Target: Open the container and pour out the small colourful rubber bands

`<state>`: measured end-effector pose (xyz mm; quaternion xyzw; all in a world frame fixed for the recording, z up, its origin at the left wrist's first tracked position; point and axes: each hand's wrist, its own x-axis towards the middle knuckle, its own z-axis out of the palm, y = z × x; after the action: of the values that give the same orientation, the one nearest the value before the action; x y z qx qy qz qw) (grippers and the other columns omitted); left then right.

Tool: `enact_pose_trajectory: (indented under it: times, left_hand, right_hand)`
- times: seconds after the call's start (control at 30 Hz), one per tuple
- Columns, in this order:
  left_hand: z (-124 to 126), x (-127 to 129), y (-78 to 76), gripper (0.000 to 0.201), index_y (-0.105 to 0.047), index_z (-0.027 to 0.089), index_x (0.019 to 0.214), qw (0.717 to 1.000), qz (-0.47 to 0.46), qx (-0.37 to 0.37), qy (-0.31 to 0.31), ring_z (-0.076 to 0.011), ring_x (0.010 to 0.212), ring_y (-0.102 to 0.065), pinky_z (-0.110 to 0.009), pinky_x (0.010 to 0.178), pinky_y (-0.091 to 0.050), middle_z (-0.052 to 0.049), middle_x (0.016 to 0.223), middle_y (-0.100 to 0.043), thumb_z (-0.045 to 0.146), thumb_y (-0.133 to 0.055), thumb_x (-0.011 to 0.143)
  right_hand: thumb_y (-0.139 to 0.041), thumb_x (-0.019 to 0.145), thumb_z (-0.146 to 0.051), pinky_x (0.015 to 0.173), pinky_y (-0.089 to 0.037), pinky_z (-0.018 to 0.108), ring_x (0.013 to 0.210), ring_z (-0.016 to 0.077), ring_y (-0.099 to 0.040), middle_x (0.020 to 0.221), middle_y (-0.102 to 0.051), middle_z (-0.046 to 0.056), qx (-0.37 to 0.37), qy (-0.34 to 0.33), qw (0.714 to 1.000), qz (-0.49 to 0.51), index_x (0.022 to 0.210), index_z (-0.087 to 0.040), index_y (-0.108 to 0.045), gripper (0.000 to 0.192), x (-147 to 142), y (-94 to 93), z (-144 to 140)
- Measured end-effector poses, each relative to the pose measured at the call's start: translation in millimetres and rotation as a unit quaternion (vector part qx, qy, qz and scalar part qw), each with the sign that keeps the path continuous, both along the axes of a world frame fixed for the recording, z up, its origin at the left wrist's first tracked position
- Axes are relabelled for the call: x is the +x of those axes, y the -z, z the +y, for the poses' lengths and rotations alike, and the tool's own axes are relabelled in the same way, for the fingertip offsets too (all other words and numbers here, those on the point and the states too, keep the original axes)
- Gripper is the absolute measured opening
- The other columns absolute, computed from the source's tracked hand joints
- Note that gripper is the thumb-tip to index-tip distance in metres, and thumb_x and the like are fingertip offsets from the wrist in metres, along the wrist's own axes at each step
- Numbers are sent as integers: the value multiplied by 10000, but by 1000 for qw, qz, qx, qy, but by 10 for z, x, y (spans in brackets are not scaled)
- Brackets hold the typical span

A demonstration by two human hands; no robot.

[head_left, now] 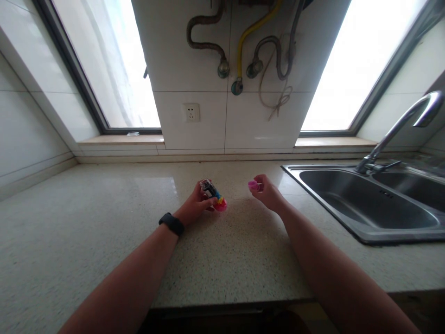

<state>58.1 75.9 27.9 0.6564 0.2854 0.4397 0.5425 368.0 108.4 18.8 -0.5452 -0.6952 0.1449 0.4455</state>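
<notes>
My left hand [198,202], with a dark band on its wrist, is closed around a small multicoloured object [215,195]. That object has a clear end, a black section with a pale label, then blue and yellow parts and a bright pink end. It is tilted, the pink end pointing down and right, just over the speckled countertop [229,260]. To the right and apart from it, my right hand [267,192] pinches a small pink piece [253,185], perhaps a cap; its exact kind is too small to make out.
A steel double sink [347,232] with a chrome faucet [392,130] is set into the counter on the right. Behind stands a tiled wall with a socket [191,112], a yellow hose [243,39] and metal hoses [205,45]. Windows flank it.
</notes>
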Motion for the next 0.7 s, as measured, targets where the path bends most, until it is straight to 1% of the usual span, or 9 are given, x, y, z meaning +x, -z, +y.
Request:
enact_pose_trajectory:
  times: [0.1, 0.2, 0.33, 0.43, 0.47, 0.53, 0.6, 0.67, 0.7]
  left_hand:
    - [-1, -2, 3, 698, -268, 259, 1370, 1000, 1, 4, -1, -206, 981, -585, -370, 720, -586, -76, 1118, -485, 305, -707, 829]
    - [-9, 4, -3, 718, -267, 268, 1370, 1000, -16, -6, 1, -212, 991, -586, -404, 739, -590, -65, 1104, -468, 288, -722, 814]
    - [-48, 19, -42, 822, -221, 340, 1405, 997, -61, -41, 1, -218, 989, -607, -499, 802, -573, -36, 1078, -461, 252, -752, 784]
    - [-91, 51, -85, 895, -188, 407, 1408, 993, -96, -70, -5, -240, 1010, -620, -547, 844, -545, -31, 1101, -477, 214, -775, 760]
    - [-103, 66, -97, 887, -201, 410, 1394, 991, -108, -79, -8, -246, 1015, -621, -556, 852, -538, -30, 1104, -481, 203, -780, 754]
    - [-118, 99, -112, 827, -236, 387, 1347, 986, -137, -97, -7, -247, 1010, -630, -562, 870, -527, -26, 1105, -492, 192, -780, 755]
    - [-118, 127, -115, 744, -250, 354, 1289, 979, -164, -120, 4, -241, 986, -646, -558, 888, -517, -24, 1120, -507, 204, -767, 775]
    - [-105, 142, -109, 613, -274, 309, 1221, 971, -180, -153, 21, -232, 940, -666, -555, 895, -511, -27, 1135, -517, 259, -733, 818]
    - [-93, 144, -104, 543, -290, 286, 1190, 968, -185, -170, 27, -229, 918, -673, -554, 897, -509, -32, 1140, -519, 294, -708, 842]
  right_hand:
    - [-662, 753, -403, 687, -494, 279, 776, 152, -616, 1041, -626, 91, -8, -34, 999, 6, 1135, -177, -438, 497, -33, 50, 1]
    - [-650, 778, -389, 740, -494, 293, 840, 164, -619, 1082, -632, 97, -23, -51, 997, -55, 1126, -179, -480, 440, -34, 104, 0]
    - [-617, 824, -374, 819, -481, 327, 953, 193, -614, 1161, -628, 104, -41, -48, 989, -131, 1275, -197, -475, 505, -53, 77, -42]
    - [-576, 869, -413, 945, -424, 381, 1116, 235, -549, 1197, -607, 106, 15, -20, 984, -174, 1289, -194, -506, 479, -153, -58, -159]
    - [-581, 870, -419, 982, -393, 394, 1150, 240, -521, 1203, -603, 92, 43, -25, 982, -184, 1264, -204, -529, 452, -210, -112, -216]
    - [-590, 875, -453, 1015, -346, 406, 1161, 234, -502, 1198, -607, 60, 63, -62, 979, -183, 1238, -235, -544, 426, -356, -200, -338]
    - [-618, 850, -530, 1008, -332, 409, 1118, 225, -526, 1178, -619, 51, 48, -117, 976, -177, 1269, -248, -505, 517, -528, -240, -441]
    - [-661, 795, -583, 970, -346, 412, 1046, 230, -554, 1110, -640, 52, 35, -131, 977, -165, 1275, -242, -475, 617, -692, -227, -496]
    - [-673, 781, -582, 936, -364, 402, 997, 229, -566, 1077, -645, 55, 35, -129, 978, -158, 1251, -233, -479, 618, -758, -210, -505]
